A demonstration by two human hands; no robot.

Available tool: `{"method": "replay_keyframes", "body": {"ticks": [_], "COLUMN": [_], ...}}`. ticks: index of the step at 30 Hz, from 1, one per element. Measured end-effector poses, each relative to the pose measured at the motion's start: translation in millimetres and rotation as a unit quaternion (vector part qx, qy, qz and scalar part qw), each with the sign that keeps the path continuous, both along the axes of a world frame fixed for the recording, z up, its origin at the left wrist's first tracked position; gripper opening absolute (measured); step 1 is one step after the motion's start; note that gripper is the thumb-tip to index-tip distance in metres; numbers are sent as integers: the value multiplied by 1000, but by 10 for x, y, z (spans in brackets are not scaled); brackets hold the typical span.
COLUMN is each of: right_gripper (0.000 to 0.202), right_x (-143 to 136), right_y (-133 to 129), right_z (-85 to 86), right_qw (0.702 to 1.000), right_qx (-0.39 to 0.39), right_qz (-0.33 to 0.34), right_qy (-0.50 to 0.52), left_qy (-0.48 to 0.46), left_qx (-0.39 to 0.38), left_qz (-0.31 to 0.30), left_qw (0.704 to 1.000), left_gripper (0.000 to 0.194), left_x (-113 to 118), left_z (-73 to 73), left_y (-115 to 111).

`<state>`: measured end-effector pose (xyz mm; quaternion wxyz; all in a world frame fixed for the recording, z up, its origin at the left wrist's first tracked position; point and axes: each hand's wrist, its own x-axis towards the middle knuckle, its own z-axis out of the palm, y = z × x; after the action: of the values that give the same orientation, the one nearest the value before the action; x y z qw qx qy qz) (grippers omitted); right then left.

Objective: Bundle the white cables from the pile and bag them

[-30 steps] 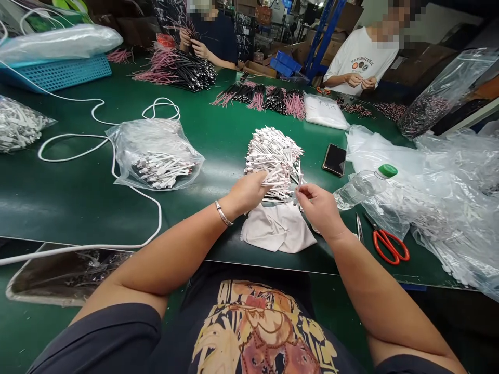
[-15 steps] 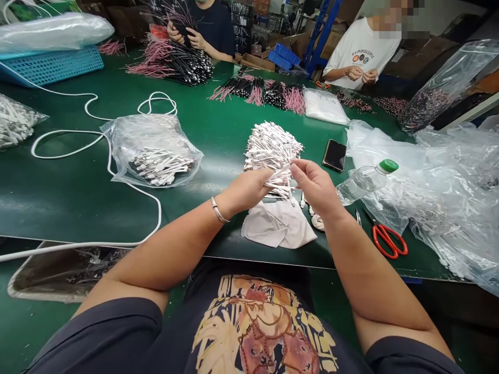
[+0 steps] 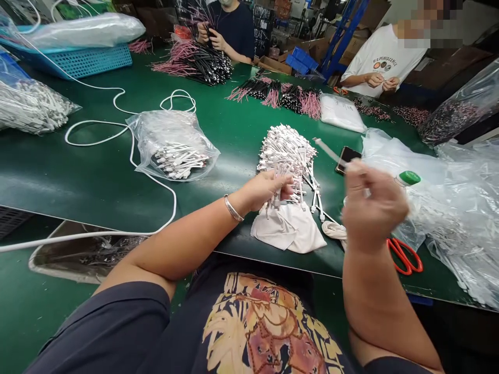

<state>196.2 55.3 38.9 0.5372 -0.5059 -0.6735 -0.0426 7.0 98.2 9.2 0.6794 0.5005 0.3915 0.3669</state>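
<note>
My left hand [image 3: 267, 189] is closed around several short white cables, just in front of a heap of white cables [image 3: 286, 143]. Off to the right, my right hand [image 3: 370, 200] is blurred, raised and pinching one white cable [image 3: 329, 150] that points up and left over the table. A folded pale cloth [image 3: 288, 228] lies below my left hand. A few white cables [image 3: 316, 195] lie separately at the heap's right side. Beside the cloth is a small off-white bundle [image 3: 333, 229], partly hidden by my right arm.
A bag of white cables [image 3: 175, 145] and a white cord [image 3: 173, 200] lie left. Right are a phone [image 3: 345, 156], a green-capped bottle [image 3: 409, 178], red-handled scissors [image 3: 405, 257] and plastic bags [image 3: 460, 192]. Two people stand across the green table [image 3: 97, 182].
My right hand has moved right, away from my left hand, carrying a white cable. More loose cables show right of the heap. The whole view has shifted slightly.
</note>
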Motion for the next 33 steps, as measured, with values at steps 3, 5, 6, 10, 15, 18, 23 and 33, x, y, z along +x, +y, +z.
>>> {"method": "replay_keyframes", "body": {"ticks": [3, 5, 6, 10, 15, 18, 23, 33], "right_gripper": [29, 30, 31, 35, 51, 55, 59, 46], "right_x": [-172, -263, -289, -330, -591, -852, -1156, -1219], "right_y": [-126, -184, -208, -276, -259, -220, -179, -271], "right_z": [-220, -347, -388, -425, -432, -466, -510, -564], "right_qw": [978, 963, 961, 976, 909, 905, 902, 895], "right_qx": [3, -25, -36, -100, -240, -244, -255, -215], "right_qz": [90, 123, 140, 184, 303, 328, 339, 376], "right_qy": [-188, -237, -236, -56, 155, 116, 83, 105], "left_qy": [-172, -179, -172, -78, 164, 193, 139, 96], "left_qx": [-164, -175, -172, -10, 341, 322, 268, 213], "left_qz": [-11, 5, 20, 87, 42, 76, 146, 233], "left_qw": [971, 968, 970, 993, 924, 924, 942, 944], "left_gripper": [23, 20, 18, 23, 13, 13, 19, 15], "left_x": [92, 141, 156, 106, -189, -344, -464, -562], "left_z": [0, -18, -22, 65, 193, 51, -281, -430], "left_y": [-60, -99, -119, -246, -525, -645, -746, -838]}}
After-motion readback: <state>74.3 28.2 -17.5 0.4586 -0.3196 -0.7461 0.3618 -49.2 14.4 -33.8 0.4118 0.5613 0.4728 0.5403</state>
